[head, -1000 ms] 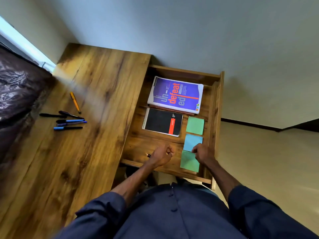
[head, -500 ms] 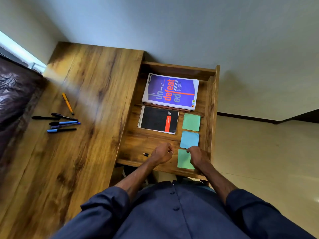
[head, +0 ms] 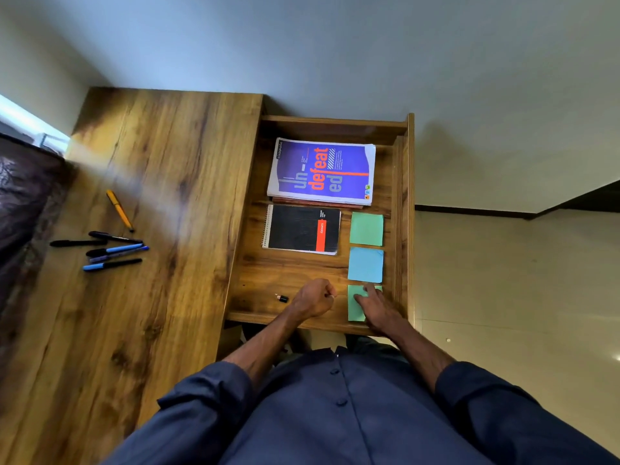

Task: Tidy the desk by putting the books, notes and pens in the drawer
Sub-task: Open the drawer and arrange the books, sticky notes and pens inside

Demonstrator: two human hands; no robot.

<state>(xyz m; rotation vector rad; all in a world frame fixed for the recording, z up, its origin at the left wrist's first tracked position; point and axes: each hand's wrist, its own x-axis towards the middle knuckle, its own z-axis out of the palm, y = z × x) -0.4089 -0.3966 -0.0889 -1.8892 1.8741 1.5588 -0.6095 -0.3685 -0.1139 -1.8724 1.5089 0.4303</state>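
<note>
Our left hand (head: 313, 298) is a fist, its fingers (head: 327, 290) curled round a pen (head: 281, 299) whose dark end pokes out to the left, low in the drawer (head: 411, 229). Our right hand (head: 380, 312) lies flat, fingers (head: 367, 293) straight, on the near green note (head: 354, 310) in the drawer's near right corner. Beyond it, along the right wall, lie a blue note (head: 365, 265) and a far green note (head: 366, 228). Left of these sits a notepad (head: 302, 229), and farther back a book (head: 322, 171). Well to the left, on the counter (head: 174, 196), lies a bunch of pens (head: 114, 250), with an orange pen (head: 119, 210) just beyond.
</note>
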